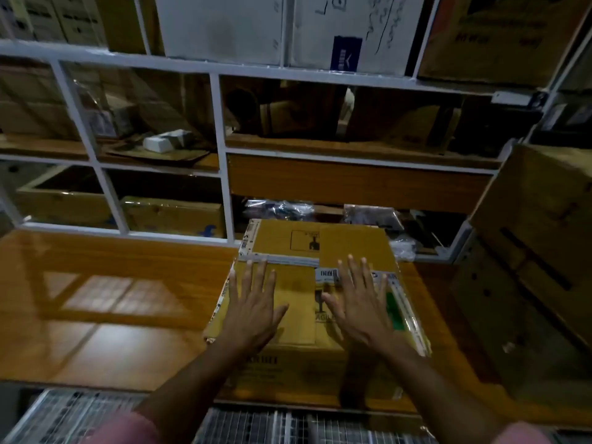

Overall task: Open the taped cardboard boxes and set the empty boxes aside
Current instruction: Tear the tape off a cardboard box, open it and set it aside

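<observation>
Head view: cardboard box (pixel 298 283) sits on a glossy wooden table (pixel 105 299), w/ its far end near the table's back edge and its near end at the front edge. Box is closed; top flaps lie flat, w/ strips of printed white tape (pixel 282 259) along the flap seam and a 2nd strip across the right part. A fragile mark is printed on the far flap, another near the middle of the box top, partly hidden by the right hand. A green label (pixel 392 310) under clear film sits at the right edge of the box top.

Left hand (pixel 253 312) lies over the left half of the box top, palm down, fingers spread wide, holding nothing; fingertips reach close to the tape seam. Right hand (pixel 358 306) lies over the right half, also palm down, fingers spread wide, holding nothing, fingertips over the 2nd tape strip. Can't tell if the palms press on the cardboard or just hover over it. Pink sleeves show at the bottom edge.

Behind the box: white metal shelving (pixel 221 155) w/ brown cartons, plastic-wrapped items just beyond the box's far end, and 2 white cartons on the top shelf. Right of the box: a stack of big brown cartons (pixel 531 251), tilted in the wide-angle view. Left of the box the table is bare, w/ window glare on it.
</observation>
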A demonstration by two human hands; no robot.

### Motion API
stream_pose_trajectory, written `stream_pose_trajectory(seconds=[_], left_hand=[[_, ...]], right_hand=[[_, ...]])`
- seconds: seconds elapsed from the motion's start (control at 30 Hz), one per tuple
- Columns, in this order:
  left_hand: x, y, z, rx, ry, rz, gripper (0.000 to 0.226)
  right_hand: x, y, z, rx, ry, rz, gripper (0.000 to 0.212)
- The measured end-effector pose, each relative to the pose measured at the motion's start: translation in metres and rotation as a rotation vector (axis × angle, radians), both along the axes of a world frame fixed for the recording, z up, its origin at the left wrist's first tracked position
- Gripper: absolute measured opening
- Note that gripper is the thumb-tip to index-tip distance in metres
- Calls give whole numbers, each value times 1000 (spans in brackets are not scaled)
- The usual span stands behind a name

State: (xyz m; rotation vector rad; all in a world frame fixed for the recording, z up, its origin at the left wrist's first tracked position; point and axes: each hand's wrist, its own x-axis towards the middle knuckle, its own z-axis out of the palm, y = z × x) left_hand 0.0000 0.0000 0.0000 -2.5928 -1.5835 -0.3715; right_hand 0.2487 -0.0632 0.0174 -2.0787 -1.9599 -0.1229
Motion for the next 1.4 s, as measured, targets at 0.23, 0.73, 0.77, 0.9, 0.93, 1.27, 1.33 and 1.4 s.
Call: stream_pose_trajectory(seconds=[0.23,0.73,0.77,0.9,0.93,1.27,1.33,1.4], left_hand=[[-9,6,-36,-218,55,-3,95],[10,69,-36,-158,-42,13,70],[10,70,-37,-136,-46,12,69],[6,56,-45,-117,-61,-4,75],[3,47,-48,-133,-61,-7,79],[-28,-28,-75,54,-20,24,85],[-26,-37,-75,61,-17,30,85],[-21,-44,-77,76,-18,41,85]], right_hand=[[5,-17,-54,-241,7,-156,82],[18,50,-51,-185,-92,-160,61],[17,50,-52,-171,-82,-158,60],[14,34,-60,-137,-71,-176,64],[11,25,-65,-135,-71,-179,67],[-21,-57,-75,8,-120,-154,79],[-18,-64,-75,24,-127,-153,80],[-12,-66,-77,38,-140,-138,81]])
